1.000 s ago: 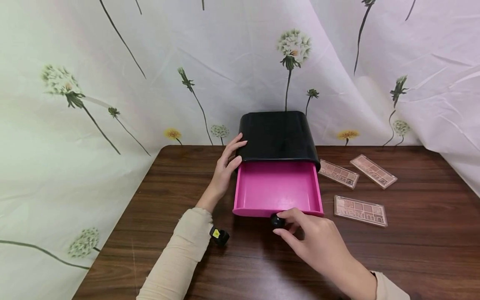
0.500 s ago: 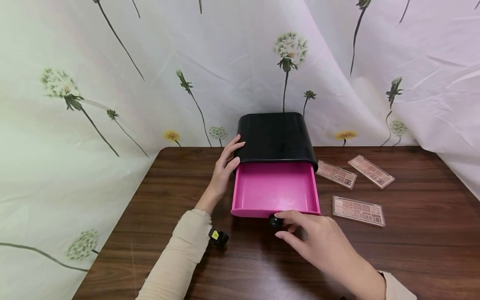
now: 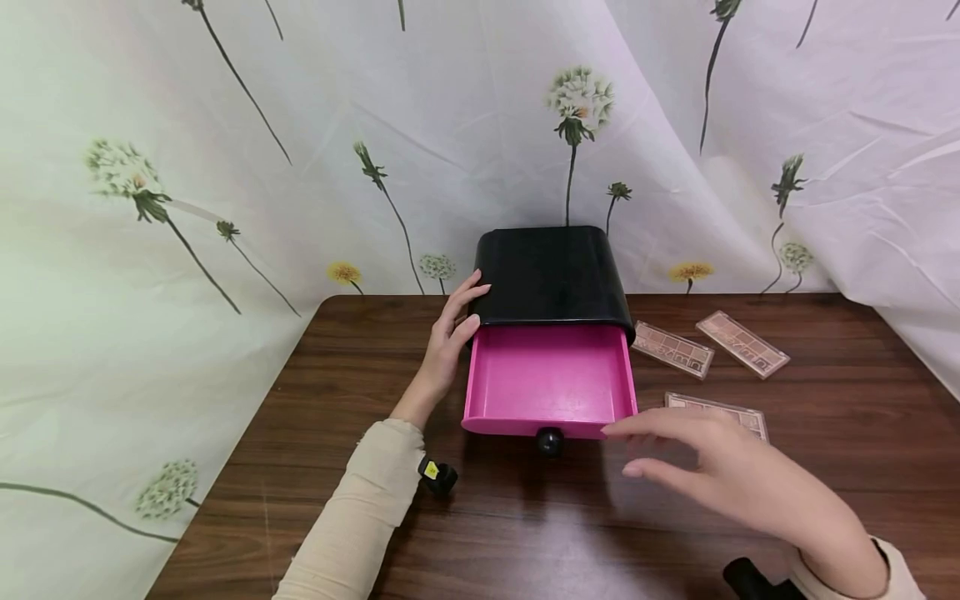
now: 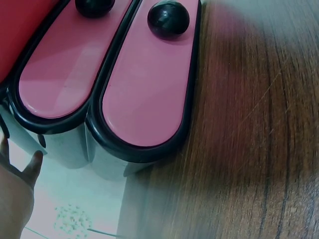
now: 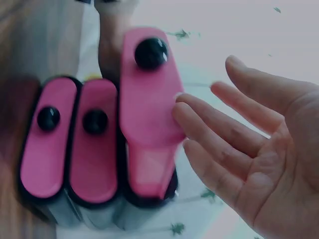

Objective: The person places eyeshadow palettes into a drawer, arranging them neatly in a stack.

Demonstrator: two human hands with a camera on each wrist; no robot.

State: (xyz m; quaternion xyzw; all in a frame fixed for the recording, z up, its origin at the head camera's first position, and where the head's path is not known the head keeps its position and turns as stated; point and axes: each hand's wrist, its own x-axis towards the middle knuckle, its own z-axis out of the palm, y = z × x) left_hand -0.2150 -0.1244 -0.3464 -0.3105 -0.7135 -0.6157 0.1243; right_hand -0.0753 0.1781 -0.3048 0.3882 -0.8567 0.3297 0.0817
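A black drawer unit (image 3: pixel 551 275) with pink drawers stands at the back of the table. Its top drawer (image 3: pixel 553 379) is pulled out and shows a bare pink inside. My left hand (image 3: pixel 442 342) rests against the unit's left side, fingers fairly straight. Just right of the drawer's black round knob (image 3: pixel 550 442), and apart from it, hovers my right hand (image 3: pixel 735 471) with extended fingers and nothing held. Its fingertips lie near the drawer's front right corner. Two lower drawers, the middle (image 5: pixel 92 159) and the bottom (image 5: pixel 47 149), are closed in the right wrist view.
On the wooden table (image 3: pixel 337 375), right of the unit, lie three clear-lidded makeup palettes: one by the unit (image 3: pixel 673 350), one farther right (image 3: pixel 742 343), and a nearer palette (image 3: pixel 697 402) partly behind my right hand. A flower-printed cloth (image 3: pixel 300 125) hangs behind.
My right hand has let go of the drawer knob and moved to the right, now covering part of the nearest palette. The drawer stays pulled out; my left hand keeps its place.
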